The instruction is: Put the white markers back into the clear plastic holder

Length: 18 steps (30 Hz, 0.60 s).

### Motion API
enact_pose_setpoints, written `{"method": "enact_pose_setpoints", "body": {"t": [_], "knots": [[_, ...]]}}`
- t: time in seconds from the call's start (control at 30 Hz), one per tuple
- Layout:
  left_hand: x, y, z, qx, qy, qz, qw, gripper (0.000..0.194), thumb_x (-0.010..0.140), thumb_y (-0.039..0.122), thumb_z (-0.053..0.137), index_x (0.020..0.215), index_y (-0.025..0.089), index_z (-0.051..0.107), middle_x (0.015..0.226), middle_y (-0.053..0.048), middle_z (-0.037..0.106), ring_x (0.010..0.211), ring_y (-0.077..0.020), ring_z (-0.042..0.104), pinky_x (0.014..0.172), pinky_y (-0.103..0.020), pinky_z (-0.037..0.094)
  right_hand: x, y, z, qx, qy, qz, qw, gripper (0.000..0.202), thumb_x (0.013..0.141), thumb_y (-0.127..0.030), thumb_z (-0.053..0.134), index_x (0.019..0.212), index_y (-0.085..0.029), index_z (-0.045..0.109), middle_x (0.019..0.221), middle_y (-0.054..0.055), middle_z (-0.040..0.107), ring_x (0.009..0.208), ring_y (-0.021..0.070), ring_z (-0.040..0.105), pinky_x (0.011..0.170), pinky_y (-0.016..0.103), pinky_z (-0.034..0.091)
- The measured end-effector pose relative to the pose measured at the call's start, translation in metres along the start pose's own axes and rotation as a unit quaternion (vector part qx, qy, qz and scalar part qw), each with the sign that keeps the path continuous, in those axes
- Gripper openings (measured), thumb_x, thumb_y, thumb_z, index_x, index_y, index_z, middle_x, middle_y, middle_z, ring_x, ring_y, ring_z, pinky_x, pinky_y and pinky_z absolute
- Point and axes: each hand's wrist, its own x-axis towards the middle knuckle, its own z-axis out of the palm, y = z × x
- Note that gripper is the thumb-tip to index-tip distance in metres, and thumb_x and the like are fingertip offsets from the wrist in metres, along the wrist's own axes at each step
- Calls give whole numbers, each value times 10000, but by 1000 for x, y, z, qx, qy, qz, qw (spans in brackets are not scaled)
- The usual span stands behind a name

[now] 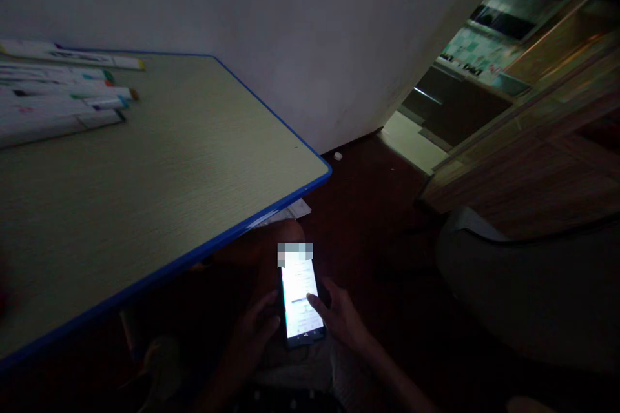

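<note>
A phone (301, 297) with a bright white screen is held upright over my lap, below the table's front edge. My right hand (341, 316) grips its right side, the thumb lying on the screen. At the phone's left edge is my left hand (256, 329), its fingers bent against the side; it is dim there. Part of the top of the screen is covered by blurred blocks.
A pale table (208, 142) with a blue rim fills the left, bearing several white markers (72, 90). Papers (298, 208) show under its edge. A grey chair (523, 297) stands at the right. A small white object (338, 156) lies on the dark floor near the wall.
</note>
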Motion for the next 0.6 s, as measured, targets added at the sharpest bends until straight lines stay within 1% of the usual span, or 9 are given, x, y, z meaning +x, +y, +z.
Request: {"method": "enact_pose_setpoints", "body": {"t": [0.07, 0.23, 0.37, 0.5, 0.6], "knots": [[0, -1, 0, 0, 3, 2, 1000, 432, 592, 364, 632, 988, 191, 634, 1075, -81, 648, 1026, -291, 563, 886, -425, 452, 0, 0, 0, -11, 5, 3, 1000, 395, 771, -447, 497, 1023, -148, 554, 930, 92, 641, 821, 218, 604, 688, 311, 487], [1, 0, 0, -10, -1, -7, 1000, 428, 579, 343, 640, 978, 189, 637, 1070, -83, 650, 1021, -288, 566, 896, -426, 442, 1, -4, -5, 39, -29, -12, 999, 370, 799, -421, 472, 1023, -140, 556, 970, 89, 634, 848, 210, 596, 708, 304, 479], [0, 0, 0, -16, -4, -4, 1000, 432, 582, 336, 638, 983, 176, 631, 1074, -91, 646, 1028, -289, 561, 903, -430, 434, 1, -6, -8, 60, -32, -14, 998, 364, 794, -414, 483, 1011, -133, 565, 941, 83, 639, 841, 207, 591, 712, 307, 474], [0, 0, -1, -5, -7, 0, 1000, 436, 592, 342, 634, 996, 179, 627, 1086, -90, 640, 1036, -291, 556, 906, -430, 434, 1, -4, -9, 69, -45, -16, 996, 351, 801, -397, 481, 1002, -122, 565, 927, 87, 635, 820, 202, 592, 694, 304, 474], [1, -1, -1, 3, -1, 1, 1000, 435, 596, 349, 630, 999, 186, 627, 1091, -87, 638, 1041, -291, 553, 904, -432, 436, 2, -1, -9, 75, -42, -19, 996, 339, 799, -387, 488, 1009, -132, 565, 944, 86, 632, 840, 203, 588, 713, 313, 471]]}}
